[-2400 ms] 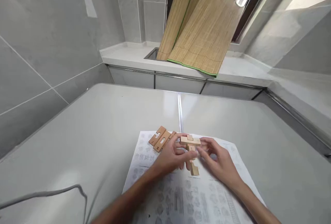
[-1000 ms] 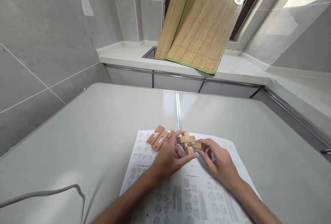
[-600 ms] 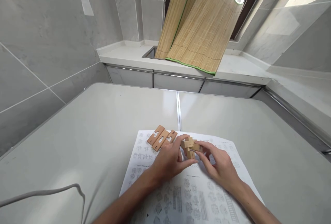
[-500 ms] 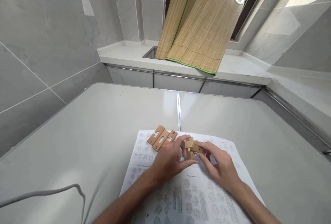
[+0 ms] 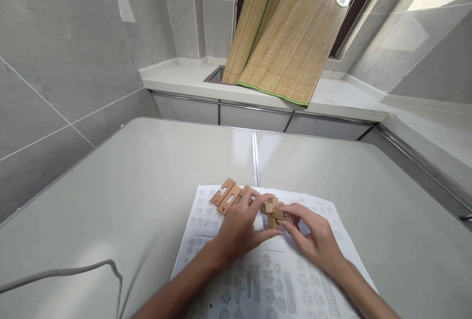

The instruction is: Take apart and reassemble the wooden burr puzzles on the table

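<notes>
Left hand (image 5: 239,220) pinches the block cluster (image 5: 271,206) at lower centre of the frame; right hand (image 5: 317,234) pinches piece 7 (image 5: 280,214), tucked further in than a second ago, making the cluster tighter. Plates (image 5: 226,198) lie just left.

Cluster (image 5: 272,207): turned and more compact than in the earliest view; where a long bar crossed its top from left to right, blocky end faces now show. Since one second ago it has shifted slightly right and nearer, and the piece (image 5: 280,214) in the right hand (image 5: 314,230), formerly jutting right, now sits closer in. The left hand (image 5: 236,220) now covers much of the rightmost plank (image 5: 245,189), more exposed half a second ago.
</notes>
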Tool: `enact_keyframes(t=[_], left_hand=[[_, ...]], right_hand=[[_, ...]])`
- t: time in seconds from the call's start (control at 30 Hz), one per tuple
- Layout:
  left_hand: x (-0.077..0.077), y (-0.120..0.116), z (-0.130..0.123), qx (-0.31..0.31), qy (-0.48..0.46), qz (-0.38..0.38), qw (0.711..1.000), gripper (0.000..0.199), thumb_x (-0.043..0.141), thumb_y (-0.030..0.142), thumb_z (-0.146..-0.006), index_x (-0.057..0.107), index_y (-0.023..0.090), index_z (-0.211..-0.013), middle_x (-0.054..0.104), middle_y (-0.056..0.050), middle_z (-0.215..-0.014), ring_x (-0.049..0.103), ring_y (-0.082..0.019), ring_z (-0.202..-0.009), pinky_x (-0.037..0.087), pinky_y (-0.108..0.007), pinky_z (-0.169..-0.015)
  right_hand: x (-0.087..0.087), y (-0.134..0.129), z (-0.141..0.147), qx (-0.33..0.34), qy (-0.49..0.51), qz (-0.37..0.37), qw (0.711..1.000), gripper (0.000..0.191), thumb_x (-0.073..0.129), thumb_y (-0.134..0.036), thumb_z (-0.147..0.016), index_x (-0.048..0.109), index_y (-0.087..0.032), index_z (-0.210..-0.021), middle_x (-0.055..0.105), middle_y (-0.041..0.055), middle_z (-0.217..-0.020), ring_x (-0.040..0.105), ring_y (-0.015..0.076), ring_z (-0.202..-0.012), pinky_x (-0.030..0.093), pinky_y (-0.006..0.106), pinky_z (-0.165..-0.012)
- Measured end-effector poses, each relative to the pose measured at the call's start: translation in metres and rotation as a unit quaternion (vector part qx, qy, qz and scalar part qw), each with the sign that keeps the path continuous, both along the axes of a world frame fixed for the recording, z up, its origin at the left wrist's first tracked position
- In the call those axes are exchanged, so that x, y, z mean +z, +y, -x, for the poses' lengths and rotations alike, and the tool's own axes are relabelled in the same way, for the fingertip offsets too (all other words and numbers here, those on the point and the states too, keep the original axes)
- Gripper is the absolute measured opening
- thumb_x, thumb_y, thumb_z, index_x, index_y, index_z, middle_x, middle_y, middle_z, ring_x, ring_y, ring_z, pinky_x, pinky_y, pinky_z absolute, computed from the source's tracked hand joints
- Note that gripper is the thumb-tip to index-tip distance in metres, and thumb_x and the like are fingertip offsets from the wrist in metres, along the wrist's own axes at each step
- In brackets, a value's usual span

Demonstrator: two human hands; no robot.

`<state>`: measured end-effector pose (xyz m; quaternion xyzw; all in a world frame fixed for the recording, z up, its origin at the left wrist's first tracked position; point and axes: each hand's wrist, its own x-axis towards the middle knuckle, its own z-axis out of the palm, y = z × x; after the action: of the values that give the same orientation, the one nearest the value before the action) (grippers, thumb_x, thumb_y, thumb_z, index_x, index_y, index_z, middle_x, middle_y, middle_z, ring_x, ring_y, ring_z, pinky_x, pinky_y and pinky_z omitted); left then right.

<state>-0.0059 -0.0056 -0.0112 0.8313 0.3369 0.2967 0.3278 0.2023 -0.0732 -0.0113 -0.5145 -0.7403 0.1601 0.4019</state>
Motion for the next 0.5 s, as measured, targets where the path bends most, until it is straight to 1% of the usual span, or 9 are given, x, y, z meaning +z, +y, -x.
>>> enact_keyframes(t=[0.07, 0.1, 0.17, 0.2, 0.27, 0.33, 0.37, 0.43, 0.5], left_hand=[[0.0002, -0.0003, -0.0001, -0.005, -0.014, 0.011, 1.000, 0.064, 0.084, 0.051, -0.079, 0.057, 0.029, -0.133, 0.061, -0.009, -0.125, 0.060, -0.016, -0.071, 0.051, -0.032, -0.069], [0.0002, -0.0005, -0.0002, -0.011, -0.022, 0.020, 0.999, 0.064, 0.085, 0.050, -0.079, 0.057, 0.029, -0.133, 0.063, -0.008, -0.124, 0.061, -0.015, -0.070, 0.053, -0.033, -0.072], [0.0003, -0.0010, -0.0008, -0.023, -0.038, 0.047, 0.998, 0.062, 0.085, 0.046, -0.080, 0.057, 0.029, -0.133, 0.068, -0.006, -0.114, 0.063, -0.016, -0.071, 0.055, -0.035, -0.078], [0.0005, -0.0012, -0.0012, -0.028, -0.045, 0.065, 0.996, 0.062, 0.085, 0.045, -0.080, 0.056, 0.029, -0.133, 0.069, -0.005, -0.109, 0.065, -0.017, -0.073, 0.055, -0.034, -0.078], [0.0013, -0.0015, -0.0022, -0.036, -0.066, 0.109, 0.991, 0.062, 0.084, 0.044, -0.081, 0.056, 0.027, -0.134, 0.070, -0.004, -0.104, 0.067, -0.018, -0.076, 0.057, -0.032, -0.071], [0.0029, -0.0015, -0.0032, -0.035, -0.088, 0.150, 0.984, 0.063, 0.084, 0.045, -0.080, 0.055, 0.025, -0.133, 0.070, -0.004, -0.103, 0.067, -0.018, -0.075, 0.057, -0.029, -0.064], [0.0040, -0.0015, -0.0036, -0.029, -0.099, 0.166, 0.981, 0.064, 0.085, 0.044, -0.079, 0.055, 0.025, -0.133, 0.069, -0.004, -0.102, 0.067, -0.017, -0.073, 0.057, -0.028, -0.063], [0.0069, -0.0016, -0.0041, -0.016, -0.125, 0.190, 0.974, 0.065, 0.086, 0.044, -0.078, 0.055, 0.024, -0.132, 0.069, -0.003, -0.102, 0.067, -0.015, -0.071, 0.058, -0.028, -0.066], [0.0101, -0.0019, -0.0042, -0.012, -0.151, 0.205, 0.967, 0.064, 0.086, 0.042, -0.078, 0.055, 0.024, -0.131, 0.068, -0.003, -0.104, 0.068, -0.014, -0.074, 0.060, -0.029, -0.071]], right_hand=[[0.0009, -0.0001, 0.0004, -0.006, 0.007, 0.001, 1.000, 0.022, 0.054, -0.025, -0.103, 0.064, -0.028, -0.122, 0.065, 0.0024, -0.080, 0.059, 0.0180, -0.062, 0.049, 0.030, -0.053], [0.0012, -0.0003, 0.0006, -0.007, 0.009, 0.003, 1.000, 0.022, 0.055, -0.026, -0.102, 0.064, -0.028, -0.122, 0.066, 0.0028, -0.080, 0.059, 0.0181, -0.062, 0.049, 0.030, -0.053], [0.0015, -0.0011, 0.0006, -0.012, 0.016, 0.006, 1.000, 0.021, 0.056, -0.027, -0.102, 0.066, -0.027, -0.120, 0.066, 0.0034, -0.081, 0.059, 0.0181, -0.062, 0.048, 0.029, -0.051], [0.0014, -0.0016, 0.0006, -0.015, 0.021, 0.008, 1.000, 0.020, 0.056, -0.027, -0.102, 0.066, -0.027, -0.120, 0.066, 0.0033, -0.080, 0.059, 0.0179, -0.062, 0.046, 0.028, -0.049], [0.0007, -0.0023, 0.0005, -0.026, 0.032, 0.017, 0.999, 0.019, 0.057, -0.030, -0.102, 0.067, -0.026, -0.118, 0.066, 0.0028, -0.079, 0.059, 0.0178, -0.062, 0.044, 0.027, -0.046], [-0.0004, -0.0020, 0.0003, -0.045, 0.051, 0.028, 0.997, 0.020, 0.056, -0.034, -0.102, 0.066, -0.026, -0.118, 0.065, 0.0017, -0.077, 0.061, 0.0177, -0.063, 0.045, 0.026, -0.047], [-0.0011, -0.0015, 0.0002, -0.055, 0.062, 0.035, 0.996, 0.022, 0.055, -0.035, -0.103, 0.065, -0.026, -0.120, 0.065, 0.0009, -0.076, 0.062, 0.0174, -0.063, 0.046, 0.026, -0.048], [-0.0024, 0.0004, -0.0002, -0.071, 0.084, 0.057, 0.992, 0.025, 0.050, -0.037, -0.106, 0.062, -0.025, -0.124, 0.064, -0.0006, -0.074, 0.063, 0.0166, -0.063, 0.049, 0.026, -0.052], [-0.0031, 0.0025, -0.0003, -0.076, 0.094, 0.088, 0.989, 0.028, 0.047, -0.039, -0.107, 0.060, -0.025, -0.127, 0.064, -0.0009, -0.074, 0.063, 0.0162, -0.063, 0.050, 0.026, -0.055]])
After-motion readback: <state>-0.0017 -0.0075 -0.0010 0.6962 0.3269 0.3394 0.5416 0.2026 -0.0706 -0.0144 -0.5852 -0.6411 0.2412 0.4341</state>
